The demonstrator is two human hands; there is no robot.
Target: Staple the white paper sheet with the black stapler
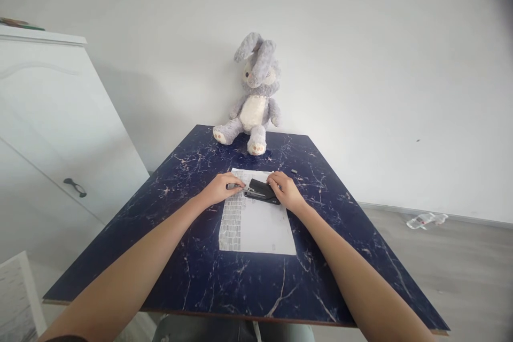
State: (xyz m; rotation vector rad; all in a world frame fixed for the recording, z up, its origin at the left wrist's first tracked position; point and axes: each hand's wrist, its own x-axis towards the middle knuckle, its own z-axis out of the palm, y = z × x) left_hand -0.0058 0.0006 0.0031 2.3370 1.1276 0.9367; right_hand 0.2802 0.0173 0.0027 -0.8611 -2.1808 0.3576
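Note:
A black stapler [262,191] lies across the upper part of a sheet of paper [267,227], its length running left to right. My right hand [285,189] is closed around the stapler's right end. At its left end, my left hand [222,188] pinches a narrow metal part [249,190] that sticks out from the black body; a dark piece also shows by those fingertips. How this part joins the stapler is too small to tell. Printed text fills the paper's left strip. Beyond my right hand lies a small grey piece [294,171], perhaps a strip of staples.
The dark blue marbled table [256,283] stands against a white wall. A grey plush rabbit [254,109] sits at its far edge. To the left is a white cabinet [52,117] with a dark handle. A clear plastic bottle [420,220] lies on the floor at right.

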